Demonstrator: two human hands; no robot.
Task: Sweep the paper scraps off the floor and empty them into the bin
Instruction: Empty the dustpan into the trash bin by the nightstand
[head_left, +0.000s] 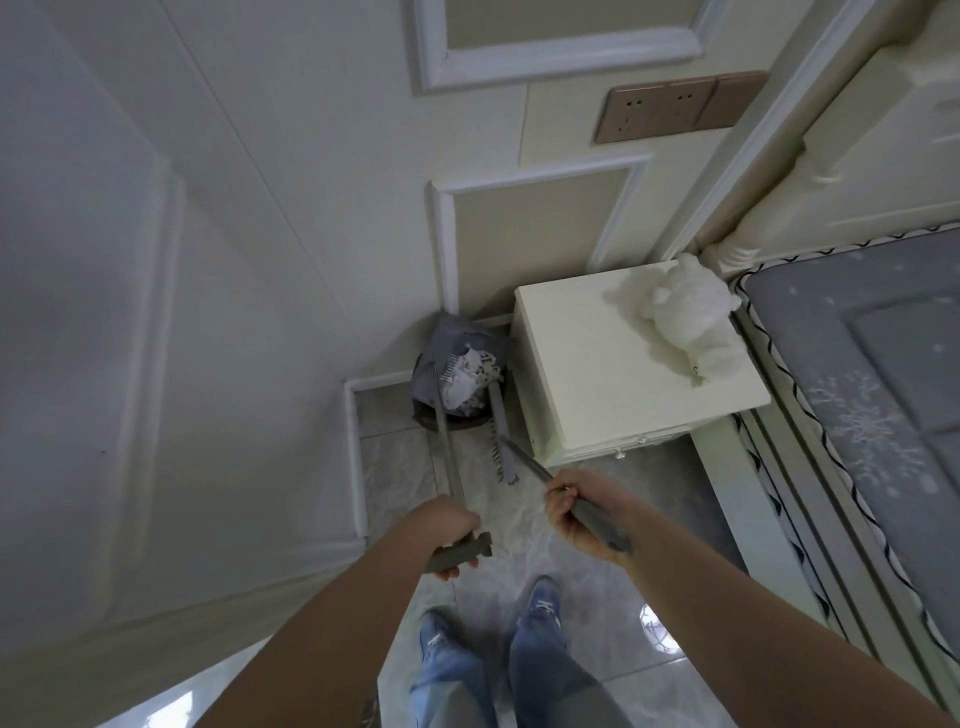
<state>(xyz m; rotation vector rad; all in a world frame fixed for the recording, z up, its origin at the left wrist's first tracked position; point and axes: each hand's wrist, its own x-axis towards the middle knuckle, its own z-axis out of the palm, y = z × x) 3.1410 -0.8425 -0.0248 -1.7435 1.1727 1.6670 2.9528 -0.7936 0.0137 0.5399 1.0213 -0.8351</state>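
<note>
With the left hand (451, 525) gripping the dustpan handle (445, 441) and the right hand (571, 506) gripping the broom handle (524, 462), white paper scraps (467, 382) sit in the dustpan tipped over the bin (457, 415) in the floor corner, so emptying looks nearly done.

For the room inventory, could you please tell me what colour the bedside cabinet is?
The cabinet is a pale cream, seen best in the head view.

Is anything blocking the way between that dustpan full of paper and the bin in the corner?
Nothing visible blocks it. The dustpan, held by the left hand, already hangs tipped over the bin, with the paper scraps at its mouth. The broom, gripped by the right hand, hangs beside the nightstand, clear of the opening.
</note>
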